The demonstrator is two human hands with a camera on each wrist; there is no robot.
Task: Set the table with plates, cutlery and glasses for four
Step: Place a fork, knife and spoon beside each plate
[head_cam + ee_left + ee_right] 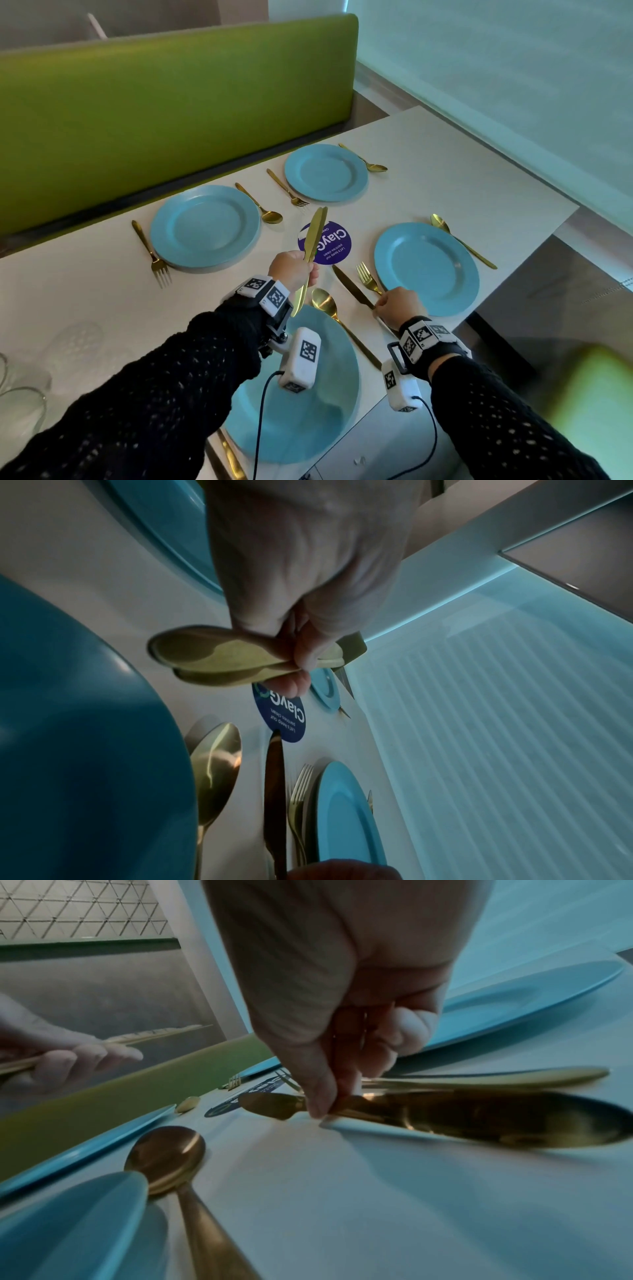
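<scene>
Four blue plates lie on the white table (102, 301): two far ones (205, 226) (325, 173), a right one (426, 267) and a near one (339, 370). Each has a gold fork and spoon beside it. My left hand (310, 265) grips two gold knives (313, 236) by their handles (219, 656), blades raised over the table's middle. My right hand (378, 305) pinches a third gold knife (349, 286) that lies flat on the table, left of the fork (368, 277) by the right plate. In the right wrist view thumb and fingers pinch this knife (479, 1118).
A round purple sticker (334, 245) marks the table's centre. Clear glasses (20, 404) stand at the near left edge. A green bench back (171, 85) runs behind the far side. The near plate's spoon (325, 301) lies just left of my right hand.
</scene>
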